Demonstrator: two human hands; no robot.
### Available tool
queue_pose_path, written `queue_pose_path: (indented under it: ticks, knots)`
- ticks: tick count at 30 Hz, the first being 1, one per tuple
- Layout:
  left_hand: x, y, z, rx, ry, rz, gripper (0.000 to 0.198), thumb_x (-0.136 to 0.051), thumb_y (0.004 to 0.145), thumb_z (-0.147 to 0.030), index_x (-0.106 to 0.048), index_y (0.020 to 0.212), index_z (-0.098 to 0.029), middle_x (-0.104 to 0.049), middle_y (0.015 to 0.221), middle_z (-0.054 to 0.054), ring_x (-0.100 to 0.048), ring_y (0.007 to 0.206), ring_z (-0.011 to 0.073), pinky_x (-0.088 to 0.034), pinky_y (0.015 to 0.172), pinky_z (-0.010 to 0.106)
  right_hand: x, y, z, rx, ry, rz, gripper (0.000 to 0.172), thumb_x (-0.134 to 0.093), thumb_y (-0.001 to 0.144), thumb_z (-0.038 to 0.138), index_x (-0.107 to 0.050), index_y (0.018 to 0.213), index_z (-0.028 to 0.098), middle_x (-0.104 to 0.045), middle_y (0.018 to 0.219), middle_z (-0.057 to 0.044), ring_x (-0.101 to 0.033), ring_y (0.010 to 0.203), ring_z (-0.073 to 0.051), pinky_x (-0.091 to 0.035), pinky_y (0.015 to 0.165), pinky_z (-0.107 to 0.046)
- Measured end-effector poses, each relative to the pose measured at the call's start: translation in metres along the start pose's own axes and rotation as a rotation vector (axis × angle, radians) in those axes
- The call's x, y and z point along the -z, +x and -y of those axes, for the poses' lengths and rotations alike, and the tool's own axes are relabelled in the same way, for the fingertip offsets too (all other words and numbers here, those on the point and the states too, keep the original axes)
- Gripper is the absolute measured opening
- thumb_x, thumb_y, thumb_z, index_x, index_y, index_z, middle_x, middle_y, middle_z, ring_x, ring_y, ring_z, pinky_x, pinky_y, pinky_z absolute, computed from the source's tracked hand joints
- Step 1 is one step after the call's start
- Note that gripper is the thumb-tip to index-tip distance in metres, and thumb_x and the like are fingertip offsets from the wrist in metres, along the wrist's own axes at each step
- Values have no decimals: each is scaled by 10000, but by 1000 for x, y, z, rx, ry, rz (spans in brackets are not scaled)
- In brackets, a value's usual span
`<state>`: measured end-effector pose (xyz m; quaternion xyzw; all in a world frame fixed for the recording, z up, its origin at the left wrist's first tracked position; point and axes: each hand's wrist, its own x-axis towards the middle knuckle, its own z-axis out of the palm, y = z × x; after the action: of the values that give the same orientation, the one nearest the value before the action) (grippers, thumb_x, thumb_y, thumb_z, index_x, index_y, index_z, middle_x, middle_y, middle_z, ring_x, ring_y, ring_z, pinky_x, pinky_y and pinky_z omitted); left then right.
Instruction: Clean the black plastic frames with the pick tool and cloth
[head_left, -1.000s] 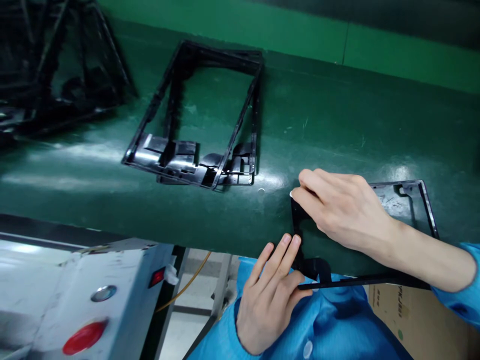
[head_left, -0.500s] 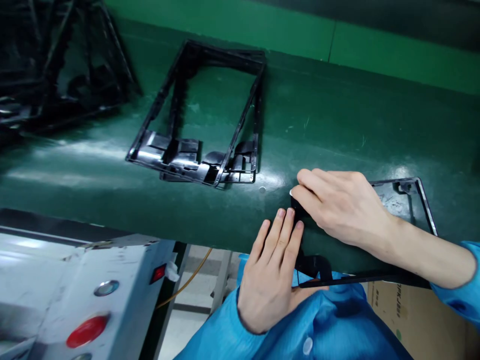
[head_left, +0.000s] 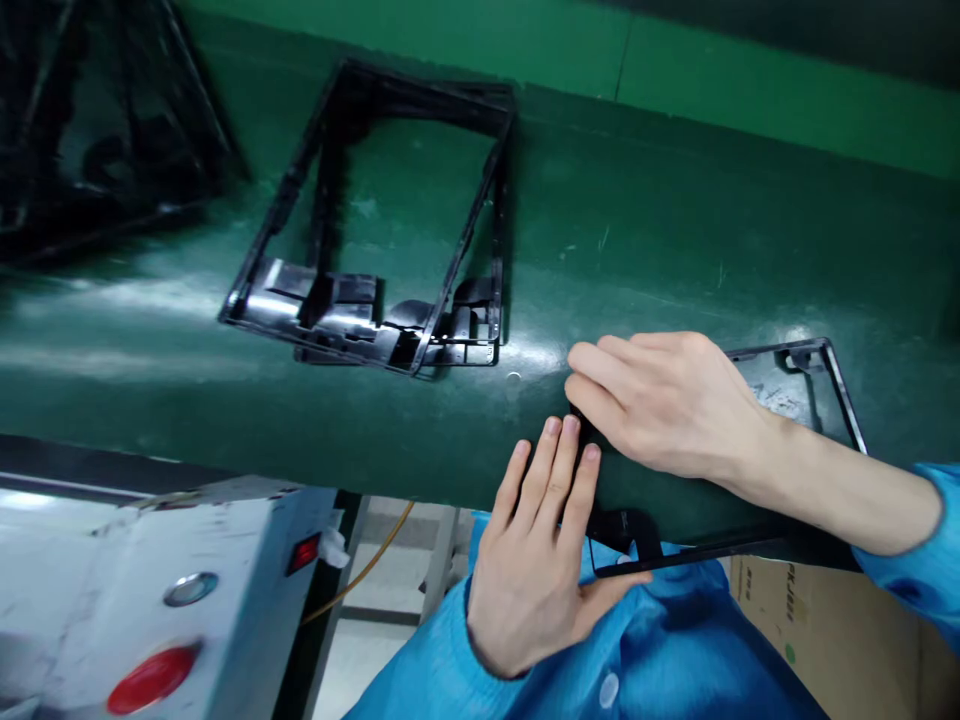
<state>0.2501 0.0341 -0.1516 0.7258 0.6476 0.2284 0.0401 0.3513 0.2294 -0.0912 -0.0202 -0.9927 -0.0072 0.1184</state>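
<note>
A black plastic frame (head_left: 705,552) lies at the bench's near edge, in front of my blue sleeves. My left hand (head_left: 529,560) rests on its left end with the fingers stretched out flat, the thumb beneath the near edge. My right hand (head_left: 667,405) is closed at the far left corner of that frame, its fingers curled down; whatever they pinch is hidden under them. The right forearm crosses above the frame and covers part of it. Farther left, two similar black frames (head_left: 330,345) lie stacked askew on the green bench top (head_left: 660,220).
More black frames (head_left: 112,190) are piled at the far left, blurred. Below the bench at the left stands a pale machine housing (head_left: 225,550) with a red button (head_left: 154,680) and a red switch (head_left: 304,553). A cardboard box (head_left: 840,630) is at the lower right.
The view has shifted slightly, so the bench items sit farther left. My right hand has moved a little at the frame's corner, and a small white bit at its fingertip no longer shows.
</note>
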Motion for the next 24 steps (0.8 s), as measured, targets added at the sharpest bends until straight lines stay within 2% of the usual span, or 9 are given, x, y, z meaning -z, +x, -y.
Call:
queue_pose_path:
  ticks: [6,13,21,24]
  knots:
    - [0,0,1,-8,-9,-5,970,-505,1004,-702,-397,1570,78,-344,1683,320,-182,1649,402,-162,1350,521,2,1,1,47,-5,23,435,-340,1058,27,-616,755,175,-567,746,-30,-458,664,-159,-292,545,-322]
    - [1,0,1,-12,1,21,962,-528,997,-692,-397,1574,67,-284,1709,319,-130,1660,393,-156,1345,526,-2,5,-4,-9,-42,-20,440,-343,1056,32,-619,744,173,-574,754,-29,-444,647,-160,-294,531,-324]
    - [0,-2,2,-13,-14,2,956,-472,1023,-692,-369,1591,70,-338,1692,305,-154,1658,384,-153,1349,522,0,-3,4,76,18,-52,434,-381,1062,46,-636,737,178,-573,736,-20,-443,651,-166,-299,545,-331]
    - [0,-2,2,-15,-20,8,951,-465,1027,-690,-370,1591,70,-305,1708,301,-170,1654,390,-162,1346,526,-2,-9,3,46,67,-62,428,-384,1082,60,-672,782,165,-603,753,-17,-467,656,-161,-332,565,-328]
